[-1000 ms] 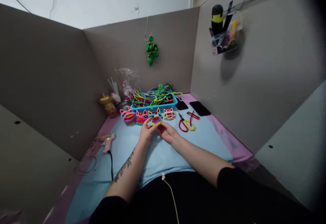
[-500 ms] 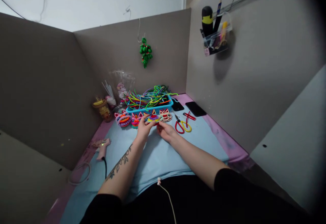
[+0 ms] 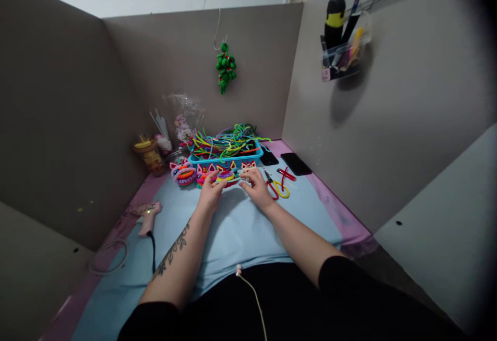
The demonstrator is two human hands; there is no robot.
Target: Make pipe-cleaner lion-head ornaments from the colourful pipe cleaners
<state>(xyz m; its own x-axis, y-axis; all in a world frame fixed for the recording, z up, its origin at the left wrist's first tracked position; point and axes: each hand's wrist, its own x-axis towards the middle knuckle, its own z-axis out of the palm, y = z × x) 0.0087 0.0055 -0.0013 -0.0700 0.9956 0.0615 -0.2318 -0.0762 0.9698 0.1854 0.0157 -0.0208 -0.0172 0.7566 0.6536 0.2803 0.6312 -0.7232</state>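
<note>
My left hand pinches a small round pipe-cleaner figure in purple, yellow and red, low over the blue mat. My right hand lies over the white and red figure at the right end of the row, fingers curled on it; the figure is mostly hidden. A row of similar colourful cat-eared figures stands just beyond my hands, in front of a blue basket heaped with pipe cleaners.
Red and yellow scissors lie right of my right hand, two black phones beyond them. A pink glue gun with a black cord lies at the left. A jar stands in the back corner. Cardboard walls enclose the desk.
Both hands moved forward toward the row of figures. My left hand carried the purple and yellow figure along; my right hand left it and came down over the white and red one.
</note>
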